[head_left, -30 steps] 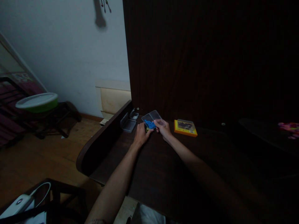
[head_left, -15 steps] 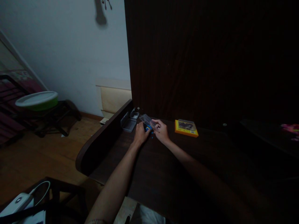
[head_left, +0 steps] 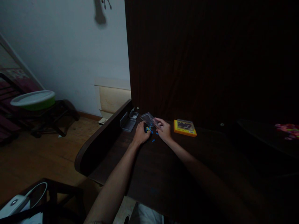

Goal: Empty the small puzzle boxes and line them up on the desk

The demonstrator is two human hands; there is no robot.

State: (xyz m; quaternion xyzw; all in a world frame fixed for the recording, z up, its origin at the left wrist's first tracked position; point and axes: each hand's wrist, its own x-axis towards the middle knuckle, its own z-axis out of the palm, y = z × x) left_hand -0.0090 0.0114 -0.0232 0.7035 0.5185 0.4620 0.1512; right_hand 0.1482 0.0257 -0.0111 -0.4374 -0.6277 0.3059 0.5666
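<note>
My right hand (head_left: 164, 129) grips a clear plastic box (head_left: 148, 119), its lid swung open, tilted just above the tabletop. Under the box lies a small heap of blue and yellow pieces (head_left: 149, 128), too small to make out exactly. My left hand (head_left: 140, 133) rests on the table at the heap's left side, thumb and fingers apart and curved around it. Several loose blue pieces (head_left: 153, 140) are scattered nearer to me. Left of my left hand stands another open clear box (head_left: 128, 125), with a smaller open clear box (head_left: 134, 115) behind it.
A yellow box with a clear cover (head_left: 185, 128) lies right of my right hand on the dark table (head_left: 154, 168). A raised wooden side edge (head_left: 100, 137) bounds the left. Pink flowers or beads (head_left: 289, 130) show at far right. A green basin (head_left: 35, 101) sits on a stool.
My right hand has moved slightly right with the clear box, which now shows more fully. More of the blue and yellow heap is uncovered, and loose blue pieces are more visible on the table.
</note>
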